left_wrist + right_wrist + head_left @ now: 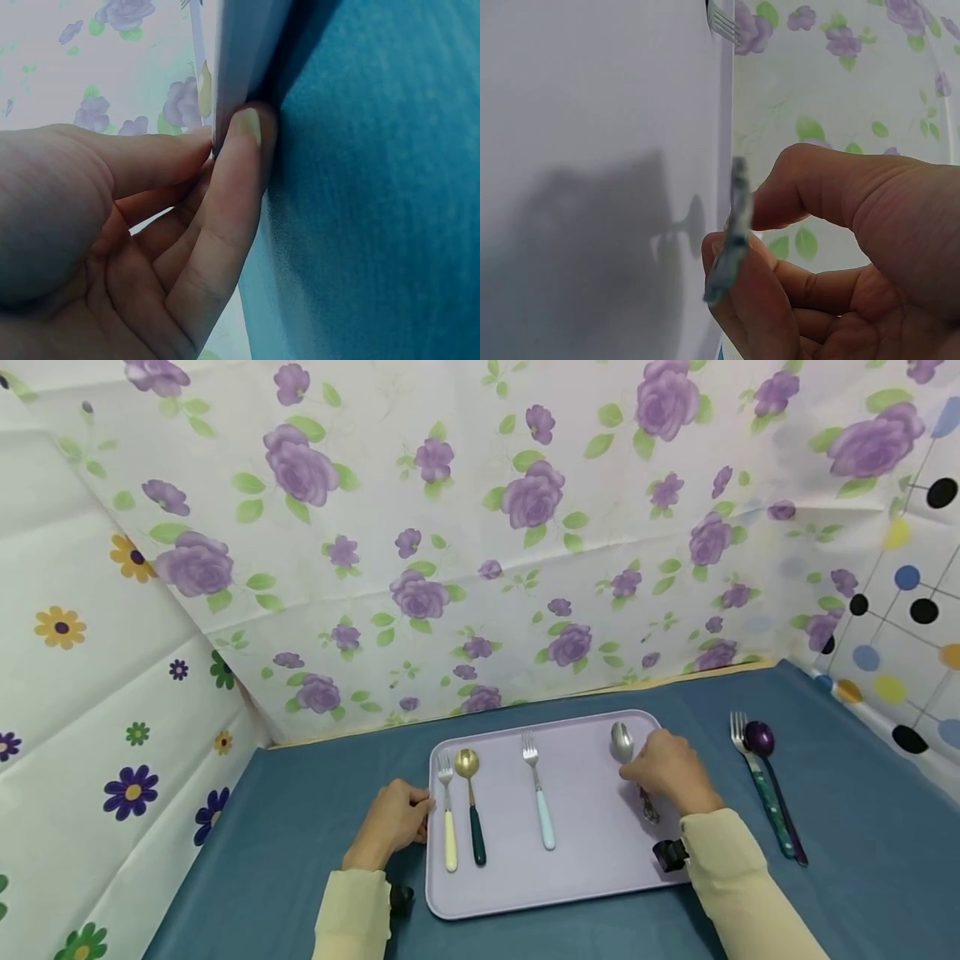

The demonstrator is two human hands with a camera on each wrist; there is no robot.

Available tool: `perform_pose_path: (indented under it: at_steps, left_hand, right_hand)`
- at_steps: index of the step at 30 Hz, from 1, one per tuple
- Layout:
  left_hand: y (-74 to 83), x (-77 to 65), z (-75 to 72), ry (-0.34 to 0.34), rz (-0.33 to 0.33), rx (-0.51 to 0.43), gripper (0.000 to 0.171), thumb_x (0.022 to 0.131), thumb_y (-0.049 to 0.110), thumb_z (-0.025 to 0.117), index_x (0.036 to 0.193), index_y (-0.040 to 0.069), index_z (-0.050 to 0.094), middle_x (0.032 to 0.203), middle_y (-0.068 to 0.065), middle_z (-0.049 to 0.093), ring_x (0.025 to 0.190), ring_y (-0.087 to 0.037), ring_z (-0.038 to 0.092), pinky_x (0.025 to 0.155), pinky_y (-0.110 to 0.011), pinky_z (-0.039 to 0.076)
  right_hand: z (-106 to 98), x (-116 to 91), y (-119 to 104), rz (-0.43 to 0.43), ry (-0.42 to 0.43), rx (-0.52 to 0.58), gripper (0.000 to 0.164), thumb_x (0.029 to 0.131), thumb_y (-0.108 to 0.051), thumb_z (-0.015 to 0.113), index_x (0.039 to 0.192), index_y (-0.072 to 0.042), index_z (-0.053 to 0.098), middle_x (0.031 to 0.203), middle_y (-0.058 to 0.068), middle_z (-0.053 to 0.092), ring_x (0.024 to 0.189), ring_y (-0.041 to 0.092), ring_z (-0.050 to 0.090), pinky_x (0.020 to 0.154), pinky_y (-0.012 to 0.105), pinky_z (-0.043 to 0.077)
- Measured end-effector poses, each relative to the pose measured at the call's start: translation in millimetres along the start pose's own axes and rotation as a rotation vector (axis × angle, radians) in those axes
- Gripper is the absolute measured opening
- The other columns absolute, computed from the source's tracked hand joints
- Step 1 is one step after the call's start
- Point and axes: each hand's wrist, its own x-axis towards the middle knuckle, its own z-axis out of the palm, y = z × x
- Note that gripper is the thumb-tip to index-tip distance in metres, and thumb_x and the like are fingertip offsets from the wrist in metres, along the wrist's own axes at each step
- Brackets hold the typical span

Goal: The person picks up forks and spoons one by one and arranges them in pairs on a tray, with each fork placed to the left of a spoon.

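Note:
My left hand pinches the left rim of a pale lilac tray; the left wrist view shows thumb and fingers on either side of its edge. Over the tray's right side, my right hand holds a silver spoon by its ornate handle, bowl pointing away from me. In the right wrist view, thumb and fingertips pinch that handle above the tray, where a shadow falls. On the tray's left lie a fork with a cream handle and a gold spoon with a dark green handle. A light-blue-handled fork lies near the middle.
Right of the tray, a fork with a green patterned handle and a purple spoon lie side by side on the blue tablecloth. A flowered sheet rises behind the table, with patterned sheets on both sides.

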Motion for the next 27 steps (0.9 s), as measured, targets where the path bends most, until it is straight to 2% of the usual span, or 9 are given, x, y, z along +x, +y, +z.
perform_pose_path:
  at_steps: [4,10,17,22,27]
  left_hand:
    - [-1.5,-1.0,-1.2,0.000,-0.008,0.010,0.022,0.096,0.006,0.057,0.109,-0.004,0.071,0.066,-0.008,0.063,0.054,-0.014,0.059,0.052,-0.029,0.055]
    - [-0.2,0.1,0.3,-0.003,0.003,0.013,0.021,0.096,0.007,0.057,0.107,-0.004,0.071,0.065,-0.007,0.062,0.054,-0.015,0.059,0.052,-0.029,0.055]
    - [0.9,0.3,-1.4,-0.004,0.006,0.006,0.023,0.096,0.006,0.057,0.111,-0.005,0.069,0.068,-0.008,0.063,0.055,-0.015,0.060,0.053,-0.030,0.056]
    - [1.6,1.9,-1.9,-0.003,0.000,0.005,0.023,0.096,0.007,0.057,0.111,-0.004,0.069,0.067,-0.008,0.063,0.055,-0.015,0.059,0.053,-0.029,0.056]
    - [0.2,1.4,-0.2,-0.004,-0.003,0.015,0.021,0.096,0.007,0.057,0.108,-0.003,0.071,0.065,-0.007,0.062,0.055,-0.015,0.059,0.052,-0.028,0.055]
  right_hand:
    - [3.6,-1.5,-4.0,-0.003,-0.018,-0.004,0.034,0.077,-0.017,0.069,0.050,-0.011,0.049,0.046,-0.002,0.041,0.043,0.013,0.040,0.040,0.028,0.033]
    - [7.2,-2.6,-7.2,-0.013,0.009,-0.013,0.031,0.076,-0.015,0.069,0.051,-0.010,0.052,0.047,0.000,0.045,0.044,0.015,0.044,0.041,0.029,0.035]
    - [15.1,3.3,-14.0,-0.037,0.012,-0.030,0.030,0.075,-0.012,0.068,0.051,-0.011,0.050,0.048,-0.001,0.043,0.043,0.014,0.044,0.040,0.028,0.034]
    - [17.2,3.7,-16.9,-0.059,0.050,-0.050,0.026,0.072,-0.014,0.070,0.052,-0.009,0.055,0.049,0.001,0.050,0.045,0.016,0.047,0.041,0.029,0.036]
    - [21.2,0.5,-18.6,-0.019,0.033,-0.038,0.020,0.073,-0.015,0.072,0.059,-0.007,0.060,0.057,0.004,0.056,0.050,0.018,0.050,0.044,0.032,0.039]
